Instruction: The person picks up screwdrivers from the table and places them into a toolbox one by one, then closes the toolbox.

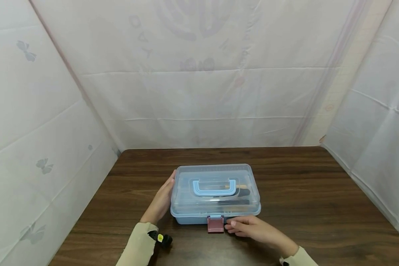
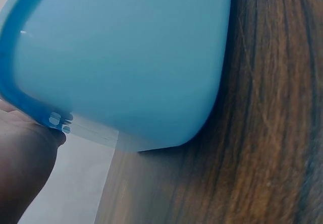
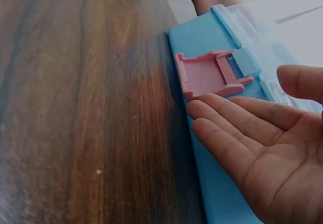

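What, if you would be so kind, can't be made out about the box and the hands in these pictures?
- Contents of the pale blue plastic box with clear lid: head view, only dark blurred shapes through the lid.
- Left hand: left wrist view shows just an edge, cut off by the frame; the fingertips are hidden behind the box in head view.
- Right hand beside the pink flipped-down latch: whether they touch is unclear.

The tools inside the storage box [image 1: 215, 192] blur behind its frosted lid; behind its side wall, the left hand [image 1: 161, 202] hides its fingertips.
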Tool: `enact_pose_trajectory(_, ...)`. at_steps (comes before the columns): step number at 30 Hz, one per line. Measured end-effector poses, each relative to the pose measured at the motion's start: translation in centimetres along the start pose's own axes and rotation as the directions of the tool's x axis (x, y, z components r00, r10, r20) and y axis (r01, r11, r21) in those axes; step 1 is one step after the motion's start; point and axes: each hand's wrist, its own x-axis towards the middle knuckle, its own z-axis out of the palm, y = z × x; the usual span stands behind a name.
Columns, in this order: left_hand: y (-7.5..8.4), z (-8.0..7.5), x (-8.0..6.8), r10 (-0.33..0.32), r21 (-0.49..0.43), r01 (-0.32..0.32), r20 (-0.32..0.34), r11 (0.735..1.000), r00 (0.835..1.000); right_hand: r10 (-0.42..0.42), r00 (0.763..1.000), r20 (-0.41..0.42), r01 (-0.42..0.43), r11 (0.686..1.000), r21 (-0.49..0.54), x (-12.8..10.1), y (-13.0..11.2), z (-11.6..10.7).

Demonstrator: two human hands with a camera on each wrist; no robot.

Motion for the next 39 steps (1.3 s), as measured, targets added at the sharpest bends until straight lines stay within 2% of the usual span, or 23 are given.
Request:
enact_pose_trajectory(28, -0.1, 0.0, 0.1, -0.003, -0.007, 0.003, 0.002, 1.000, 1.000, 0.025, 0.999, -0.021, -0.025, 0.999, 0.030, 1.0, 0.7, 0.8)
enact_pose_trajectory(39, 0.0, 0.0, 0.0, -0.006, -0.002, 0.006, -0.004, 1.000, 1.000, 0.003, 1.000, 0.003, -0.004, 1.000, 0.029, 1.1, 0.9, 0.9)
